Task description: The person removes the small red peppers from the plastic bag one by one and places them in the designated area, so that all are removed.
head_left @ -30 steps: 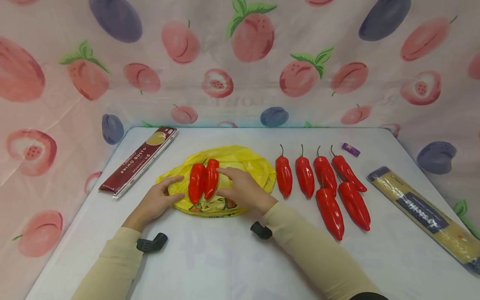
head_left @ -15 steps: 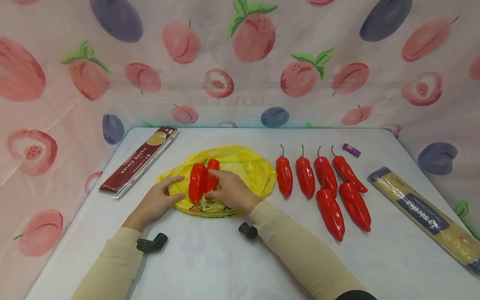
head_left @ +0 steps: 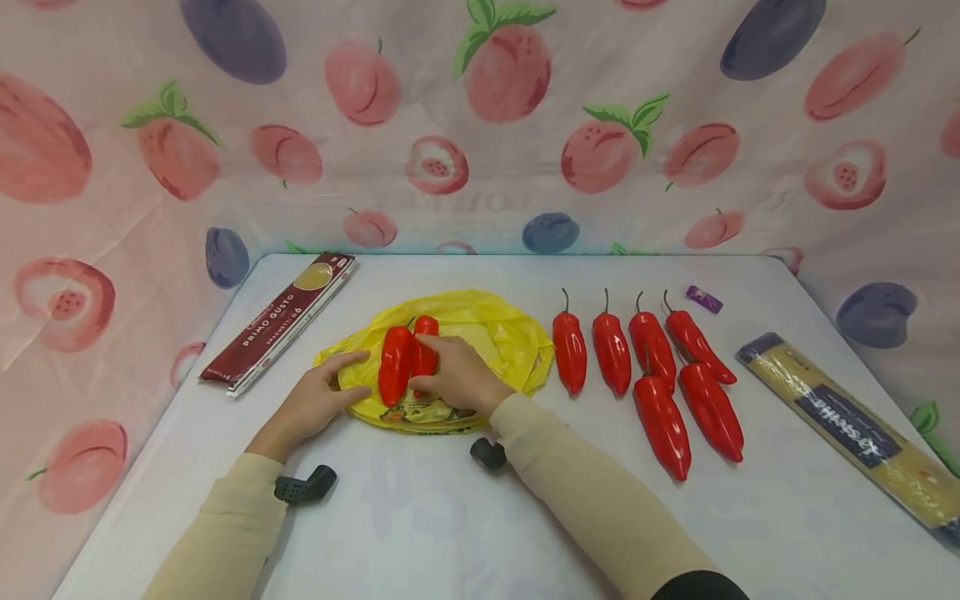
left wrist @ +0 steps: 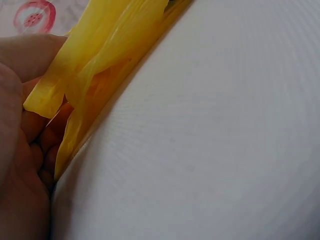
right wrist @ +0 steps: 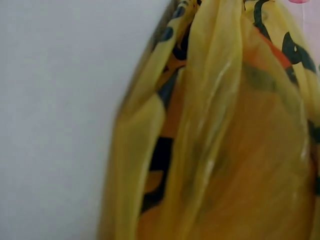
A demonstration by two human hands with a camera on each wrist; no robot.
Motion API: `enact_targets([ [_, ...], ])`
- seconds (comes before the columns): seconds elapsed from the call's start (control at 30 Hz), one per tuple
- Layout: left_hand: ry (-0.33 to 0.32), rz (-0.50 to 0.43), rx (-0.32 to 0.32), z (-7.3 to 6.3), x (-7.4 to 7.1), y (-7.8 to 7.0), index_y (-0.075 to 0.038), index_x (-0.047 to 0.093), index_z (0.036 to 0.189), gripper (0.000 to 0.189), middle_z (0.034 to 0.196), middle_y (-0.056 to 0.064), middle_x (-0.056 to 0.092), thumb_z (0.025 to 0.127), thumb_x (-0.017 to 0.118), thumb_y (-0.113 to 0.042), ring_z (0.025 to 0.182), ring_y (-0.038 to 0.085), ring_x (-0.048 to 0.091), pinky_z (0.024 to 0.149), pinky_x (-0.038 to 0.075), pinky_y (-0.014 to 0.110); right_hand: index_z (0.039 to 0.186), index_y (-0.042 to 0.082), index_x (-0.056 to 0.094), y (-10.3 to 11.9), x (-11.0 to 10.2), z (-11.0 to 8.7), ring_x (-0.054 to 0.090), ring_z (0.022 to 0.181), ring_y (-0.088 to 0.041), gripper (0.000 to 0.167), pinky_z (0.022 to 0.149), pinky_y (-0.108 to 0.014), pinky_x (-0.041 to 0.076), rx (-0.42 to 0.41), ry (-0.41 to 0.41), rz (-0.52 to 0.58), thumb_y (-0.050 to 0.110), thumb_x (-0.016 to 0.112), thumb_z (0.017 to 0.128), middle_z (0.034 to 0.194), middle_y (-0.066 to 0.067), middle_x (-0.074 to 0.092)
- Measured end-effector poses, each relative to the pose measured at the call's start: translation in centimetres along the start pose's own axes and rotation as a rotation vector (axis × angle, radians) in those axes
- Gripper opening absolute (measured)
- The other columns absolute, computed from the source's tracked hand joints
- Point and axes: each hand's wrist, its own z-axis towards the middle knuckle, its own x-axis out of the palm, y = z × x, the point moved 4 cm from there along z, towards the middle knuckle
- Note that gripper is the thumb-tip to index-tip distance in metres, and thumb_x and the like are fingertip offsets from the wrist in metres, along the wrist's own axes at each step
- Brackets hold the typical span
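Note:
A yellow plastic bag [head_left: 487, 315] lies spread left of the table's middle, with two red peppers on it. My left hand [head_left: 318, 402] holds the bag's left side; in the left wrist view the yellow film [left wrist: 95, 55] passes between thumb and curled fingers. The left pepper [head_left: 394, 368] lies between my hands. My right hand [head_left: 459, 375] grips the other red pepper [head_left: 426, 326], thumb low and fingers higher, hiding part of its length. Only the printed bag [right wrist: 210, 125] fills the right wrist view, not the hand.
Several more red peppers [head_left: 611, 354] with stems lie right of the bag, two of them [head_left: 662, 429] nearer me. A maroon spaghetti pack [head_left: 277, 325] lies at the left, another pasta pack [head_left: 847, 425] at the right. A small purple packet [head_left: 704, 299] lies at the back.
My right hand has moved left from beside the right pepper and closed its fingers on it. The left hand and the bag have stayed put.

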Motion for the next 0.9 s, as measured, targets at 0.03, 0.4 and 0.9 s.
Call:
enact_targets([
  [0.03,0.000,0.001,0.001,0.0,0.0,0.0,-0.016,0.046,0.151,0.067,0.158,0.018,0.033,0.093,0.068,-0.039,0.145,0.044,0.023,0.109,0.022,0.072,0.155,0.019,0.040,0.0,0.0,0.1,0.043,0.130,-0.026,0.073,0.099,-0.037,0.050,0.008,0.005,-0.001,0.035,0.073,0.092,0.148,-0.010,0.045],
  [0.4,0.000,0.018,0.004,0.0,0.0,0.0,-0.017,0.045,0.151,0.067,0.158,0.018,0.033,0.093,0.068,-0.041,0.144,0.045,0.024,0.108,0.022,0.073,0.153,0.022,0.044,-0.3,0.2,0.7,0.043,0.124,-0.024,0.067,0.098,-0.035,0.049,-0.005,0.068,0.006,0.033,0.072,0.093,0.141,-0.010,0.049],
  [0.9,-0.001,0.010,-0.002,0.0,0.0,0.1,-0.017,0.046,0.150,0.066,0.158,0.018,0.032,0.093,0.068,-0.040,0.145,0.044,0.022,0.109,0.020,0.072,0.153,0.023,0.044,-1.0,-0.8,-0.2,0.053,0.041,-0.022,0.068,0.046,-0.030,0.054,0.093,0.070,0.084,0.020,0.073,0.092,0.128,-0.016,0.051],
])
